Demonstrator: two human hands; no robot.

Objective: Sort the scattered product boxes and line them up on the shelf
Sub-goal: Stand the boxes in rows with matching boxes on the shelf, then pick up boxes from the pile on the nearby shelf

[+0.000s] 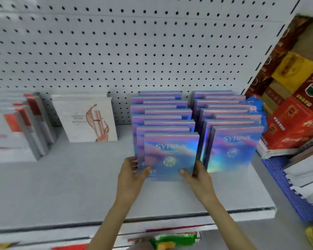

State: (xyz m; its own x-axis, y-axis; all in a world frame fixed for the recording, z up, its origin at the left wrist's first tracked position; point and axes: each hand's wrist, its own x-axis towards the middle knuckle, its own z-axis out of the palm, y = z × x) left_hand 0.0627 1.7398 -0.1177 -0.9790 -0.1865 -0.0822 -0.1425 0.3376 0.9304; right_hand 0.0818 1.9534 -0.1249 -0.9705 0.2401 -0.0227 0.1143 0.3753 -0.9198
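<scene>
the white pegboard wall (pixel 116 42) backs everything, and below it the grey shelf (pixel 61 186) carries your stock. on its right half stand two rows of holographic boxes, the left row (pixel 161 112) and the right row (pixel 224 109), all upright, faces towards you, staggered rather than flush. the front box (pixel 170 152) stands on the shelf at the head of the left row, against the box behind it. your left hand (pixel 132 170) is clamped on its left edge and your right hand (pixel 197 174) on its right edge, each thumb laid low on the glossy face. judge it as light, stiff card, thin and flat, with a slick foil skin that may slide under a thumb. so take it by the two side edges near the bottom corners, not by the face. squeeze gently: the corners would likely dent, and a hard nudge could topple the boxes behind.
</scene>
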